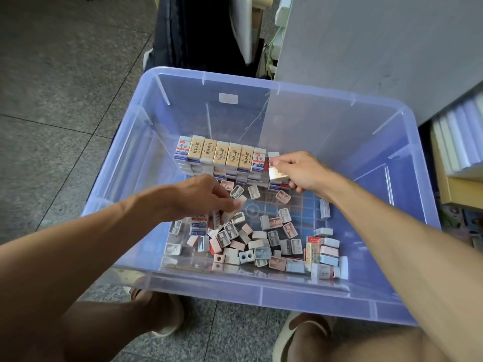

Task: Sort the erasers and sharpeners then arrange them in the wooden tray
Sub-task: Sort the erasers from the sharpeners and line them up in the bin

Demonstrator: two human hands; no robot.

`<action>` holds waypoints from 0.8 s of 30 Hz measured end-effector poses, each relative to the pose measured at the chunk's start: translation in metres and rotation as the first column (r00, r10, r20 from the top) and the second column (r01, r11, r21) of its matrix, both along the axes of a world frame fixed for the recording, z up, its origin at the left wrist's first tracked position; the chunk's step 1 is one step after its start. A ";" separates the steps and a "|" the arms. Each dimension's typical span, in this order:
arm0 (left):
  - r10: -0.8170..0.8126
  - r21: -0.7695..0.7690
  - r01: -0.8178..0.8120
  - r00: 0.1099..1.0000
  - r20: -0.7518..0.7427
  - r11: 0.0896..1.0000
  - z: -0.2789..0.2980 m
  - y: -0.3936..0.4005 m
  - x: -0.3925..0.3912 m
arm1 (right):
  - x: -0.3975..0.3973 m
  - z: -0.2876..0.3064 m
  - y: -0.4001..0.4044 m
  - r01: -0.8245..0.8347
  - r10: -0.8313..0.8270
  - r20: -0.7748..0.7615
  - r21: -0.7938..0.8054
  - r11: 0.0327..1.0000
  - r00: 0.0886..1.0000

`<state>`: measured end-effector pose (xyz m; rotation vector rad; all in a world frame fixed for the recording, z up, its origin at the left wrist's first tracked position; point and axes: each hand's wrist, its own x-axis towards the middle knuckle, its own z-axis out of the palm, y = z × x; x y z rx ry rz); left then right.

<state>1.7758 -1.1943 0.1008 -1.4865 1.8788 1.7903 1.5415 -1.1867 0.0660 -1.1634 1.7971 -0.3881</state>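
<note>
Translucent blue plastic bin (352,105) on speckled grey tile floor (52,87), between two sandalled feet (162,317).

Contents, far side: stacked eraser rows (222,158) against the back wall, several layers deep; top layer standing on edge, mostly cream sleeves with dark lettering, white-and-blue sleeves at either end.

Contents, near side: loose sharpeners (261,244), small rectangular blocks in pink, white, grey and pale blue, jumbled with a few stray erasers (317,246) in red-and-white sleeves.

Right hand (300,171): fingers curled round a cream eraser (277,174), at the right end of the stack, touching it.

Left hand (201,197): fingertips pinching a small pale block (240,202), possibly a sharpener, partly hidden, just above the loose pile.

Beside the bin, right: grey cabinet (379,48), stacked pale books (460,142).
</note>
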 end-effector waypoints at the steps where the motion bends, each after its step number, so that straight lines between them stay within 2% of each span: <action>1: 0.013 0.000 -0.013 1.000 -0.007 1.000 0.001 0.001 0.001 | 0.004 0.001 0.000 -0.017 0.017 -0.005 -0.006 1.000 1.000; 3: 0.033 0.010 -0.032 0.999 -0.015 0.999 0.003 0.002 0.003 | 0.009 0.004 -0.001 0.007 -0.008 -0.014 -0.037 0.999 1.000; 9: 0.121 0.017 -0.120 0.992 -0.036 0.993 0.010 0.003 0.008 | -0.005 0.011 0.015 0.274 -0.274 0.013 -0.085 0.958 0.962; 11: 0.144 0.001 -0.145 0.989 -0.041 0.989 0.011 0.003 0.012 | -0.014 0.014 0.026 0.308 -0.308 0.030 0.004 0.951 0.951; 14: 0.176 -0.016 -0.177 0.984 -0.032 0.984 0.011 0.003 0.017 | -0.017 0.011 0.038 0.316 -0.367 0.210 0.242 0.917 0.906; 17: 0.176 -0.020 -0.177 0.983 -0.044 0.984 0.012 0.006 0.018 | -0.009 0.009 0.040 0.228 -0.311 0.240 0.320 0.920 0.919; 21: 0.181 -0.032 -0.182 0.983 -0.043 0.983 0.010 0.005 0.018 | -0.009 0.011 0.042 0.086 -0.111 0.052 0.350 0.933 0.992; 24: 0.181 -0.004 -0.181 0.982 -0.047 0.983 0.008 0.003 0.017 | -0.012 0.009 0.039 0.128 -0.132 -0.004 0.277 0.952 0.991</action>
